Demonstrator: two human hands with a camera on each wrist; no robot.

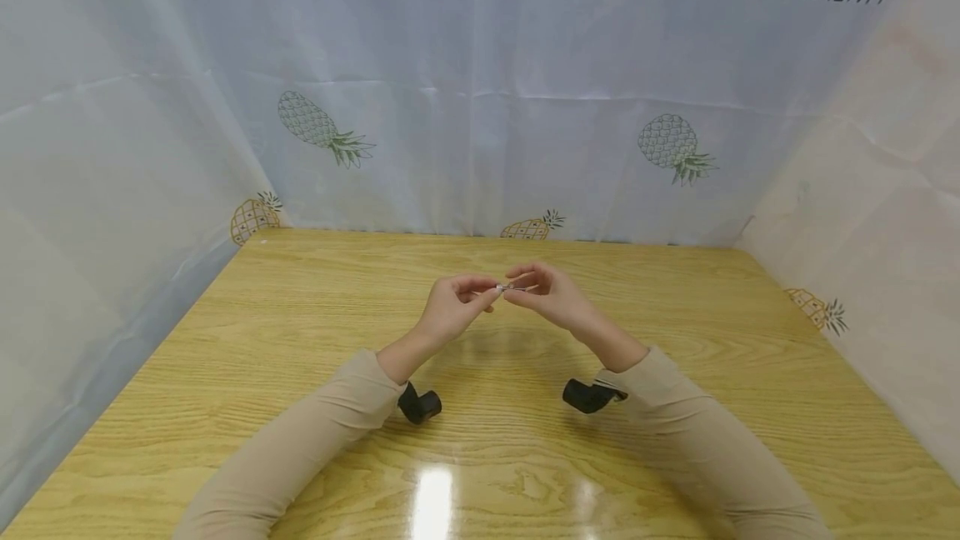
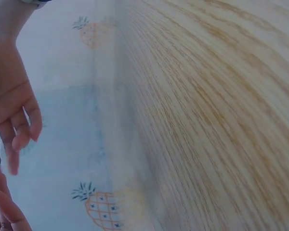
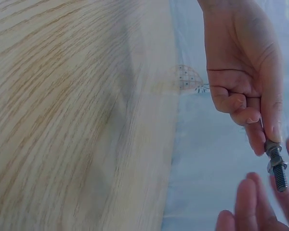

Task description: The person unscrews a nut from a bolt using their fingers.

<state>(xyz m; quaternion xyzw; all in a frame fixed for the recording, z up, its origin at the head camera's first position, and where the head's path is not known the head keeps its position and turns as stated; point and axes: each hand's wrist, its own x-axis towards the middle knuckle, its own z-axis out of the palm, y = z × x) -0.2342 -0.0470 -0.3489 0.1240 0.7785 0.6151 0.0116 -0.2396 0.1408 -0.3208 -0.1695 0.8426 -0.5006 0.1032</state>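
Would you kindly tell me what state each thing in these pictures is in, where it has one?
Bolt: held at its head end, thread showing beyond the nut.
Nut: on the bolt, partway along, apart from the head.
Left hand: pinching the bolt.
Right hand: fingers parted near the bolt's threaded end; contact unclear.
Sleeves: down, wrinkled.
Curtain: hanging, creased.

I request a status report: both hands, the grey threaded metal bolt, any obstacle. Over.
Bare left hand pinches one end of grey threaded metal bolt. Bare right hand open near other end; contact unclear. Nothing visible blocking either hand.
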